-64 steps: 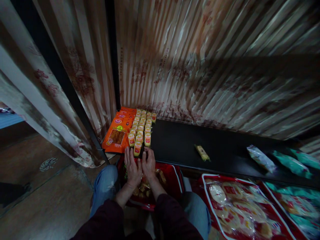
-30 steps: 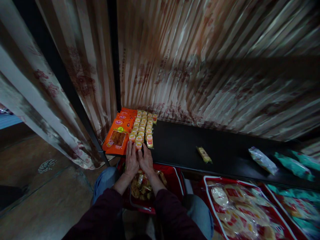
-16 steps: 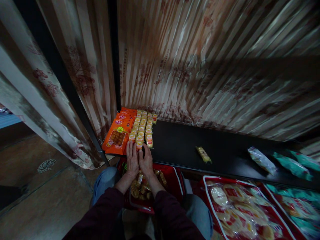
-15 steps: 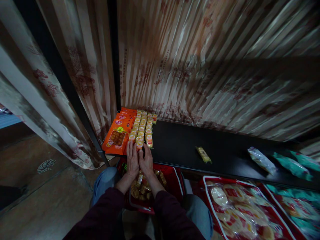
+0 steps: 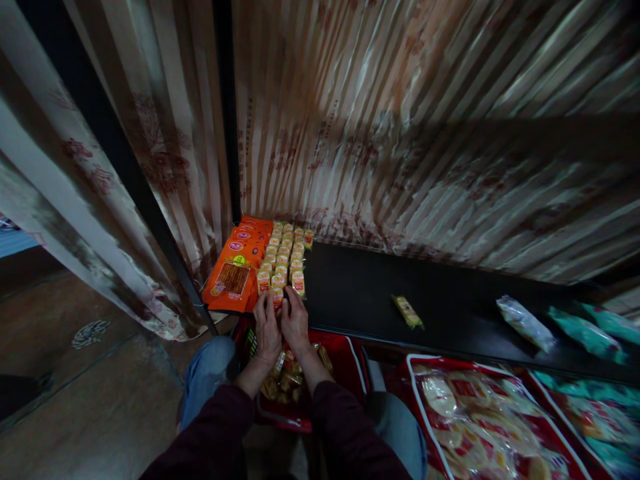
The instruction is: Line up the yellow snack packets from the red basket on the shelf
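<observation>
Small yellow-wrapped snack packets (image 5: pixel 281 257) stand in tight rows at the left end of the black shelf (image 5: pixel 350 287). At the front of the middle row, one wrapped snack packet (image 5: pixel 277 295) sits between the fingertips of my two hands. My left hand (image 5: pixel 267 328) closes on its left side with bent fingers. My right hand (image 5: pixel 295 321) closes on its right side; the thumbs and the packet's lower part are hard to make out. Under my wrists, a red basket (image 5: pixel 345 353) holds more gold-wrapped packets (image 5: pixel 286 383), partly covered by my forearms.
Orange snack bags (image 5: pixel 231 273) overlap along the shelf's left end. A lone yellow packet (image 5: pixel 407 311), a white packet (image 5: pixel 525 323) and teal packets (image 5: pixel 585 333) lie farther right. Another red basket (image 5: pixel 420 393) holds round wrapped pastries. A patterned curtain (image 5: pixel 380 167) hangs behind; a black post (image 5: pixel 229 120) stands left.
Both hands have drawn back slightly toward the shelf's front edge, and more of the front packets shows. The fingers stay around the front packet of the middle row.
</observation>
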A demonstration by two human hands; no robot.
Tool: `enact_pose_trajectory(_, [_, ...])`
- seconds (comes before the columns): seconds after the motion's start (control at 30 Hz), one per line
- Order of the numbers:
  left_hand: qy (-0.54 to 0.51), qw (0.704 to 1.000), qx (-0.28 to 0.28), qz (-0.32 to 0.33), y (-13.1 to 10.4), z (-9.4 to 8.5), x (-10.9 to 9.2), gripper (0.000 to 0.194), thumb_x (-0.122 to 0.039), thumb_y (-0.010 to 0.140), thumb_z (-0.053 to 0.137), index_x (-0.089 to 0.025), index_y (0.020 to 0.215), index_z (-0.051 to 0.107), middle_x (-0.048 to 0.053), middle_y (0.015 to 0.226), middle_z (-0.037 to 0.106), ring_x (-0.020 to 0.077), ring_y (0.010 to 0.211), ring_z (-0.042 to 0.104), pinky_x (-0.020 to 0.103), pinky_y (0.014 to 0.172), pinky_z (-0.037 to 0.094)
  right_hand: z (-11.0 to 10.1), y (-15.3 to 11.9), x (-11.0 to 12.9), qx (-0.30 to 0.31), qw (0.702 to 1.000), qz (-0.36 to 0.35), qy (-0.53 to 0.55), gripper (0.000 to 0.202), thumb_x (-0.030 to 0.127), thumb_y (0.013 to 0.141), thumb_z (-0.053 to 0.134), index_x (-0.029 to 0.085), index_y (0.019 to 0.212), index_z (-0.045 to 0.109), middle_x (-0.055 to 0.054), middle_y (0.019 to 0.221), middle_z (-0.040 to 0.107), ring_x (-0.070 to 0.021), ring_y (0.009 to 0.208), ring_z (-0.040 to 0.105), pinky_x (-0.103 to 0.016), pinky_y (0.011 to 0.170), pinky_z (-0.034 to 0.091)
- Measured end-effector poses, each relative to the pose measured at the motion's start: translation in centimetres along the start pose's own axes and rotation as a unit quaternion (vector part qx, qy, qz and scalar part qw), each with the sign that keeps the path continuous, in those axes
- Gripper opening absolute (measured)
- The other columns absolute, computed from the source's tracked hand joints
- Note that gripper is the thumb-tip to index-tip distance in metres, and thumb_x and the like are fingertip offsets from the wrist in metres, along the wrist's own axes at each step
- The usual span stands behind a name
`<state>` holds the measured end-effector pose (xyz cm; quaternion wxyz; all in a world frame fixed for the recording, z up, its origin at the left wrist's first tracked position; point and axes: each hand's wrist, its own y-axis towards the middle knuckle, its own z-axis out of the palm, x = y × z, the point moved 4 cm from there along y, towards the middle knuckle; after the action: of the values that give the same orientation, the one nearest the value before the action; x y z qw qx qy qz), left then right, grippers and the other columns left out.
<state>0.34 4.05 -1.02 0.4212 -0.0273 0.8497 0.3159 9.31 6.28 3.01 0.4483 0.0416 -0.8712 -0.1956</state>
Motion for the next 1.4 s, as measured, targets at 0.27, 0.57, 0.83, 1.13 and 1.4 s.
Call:
enact_pose_trajectory(0.27, [-0.029,0.999,0.036,-0.002,0.5,0.4,0.2,0.041,-0.033,0.094,0.041,-0.02,0.132,0.051,0.013,0.127,0.053,0.0235,0.123,0.049,0.044,0.104,0.043,-0.5,0.0,-0.2,-0.002,1.0,-0.001,0.001,0.042,0.03,0.093,0.034,0.013,0.12,0.06,-0.015,0.123,0.062,-0.0219,0.116,0.057,-0.041,0.103,0.044])
enact_pose_trajectory(0.57, [0.017,0.999,0.029,0.029,1.2,0.3,-0.3,0.043,-0.034,0.095,0.04,-0.015,0.132,0.049,0.017,0.128,0.052,0.0259,0.122,0.048,0.046,0.101,0.043,-0.6,-0.7,-0.3,-0.007,0.999,-0.014,-0.033,0.041,0.029,0.092,0.034,0.015,0.123,0.058,-0.013,0.121,0.063,-0.022,0.114,0.054,-0.042,0.101,0.045])
enact_pose_trajectory(0.83, [0.024,0.997,0.012,0.075,0.8,0.0,-0.1,0.044,-0.032,0.096,0.038,-0.015,0.136,0.045,0.017,0.134,0.048,0.0254,0.126,0.045,0.046,0.103,0.04,-0.6,-1.3,-0.7,-0.008,0.999,-0.023,-0.041,0.042,0.032,0.094,0.035,0.012,0.124,0.057,-0.014,0.122,0.061,-0.0219,0.113,0.053,-0.042,0.101,0.043])
enact_pose_trajectory(1.13, [0.005,0.995,0.028,0.099,0.2,0.2,0.1,0.043,-0.03,0.097,0.033,-0.015,0.137,0.042,0.016,0.128,0.053,0.0225,0.122,0.048,0.042,0.1,0.043,-0.3,-1.5,-1.1,-0.018,1.0,0.009,-0.009,0.045,0.038,0.093,0.039,0.012,0.127,0.054,-0.016,0.123,0.062,-0.024,0.113,0.056,-0.044,0.098,0.045])
enact_pose_trajectory(1.4, [-0.019,0.996,-0.004,0.082,0.2,-0.9,0.3,0.045,-0.028,0.097,0.034,-0.017,0.14,0.038,0.016,0.131,0.053,0.0222,0.125,0.047,0.044,0.102,0.042,0.1,-1.8,0.0,-0.027,1.0,-0.012,-0.006,0.045,0.038,0.091,0.044,0.012,0.127,0.054,-0.016,0.122,0.062,-0.0237,0.11,0.056,-0.043,0.097,0.046])
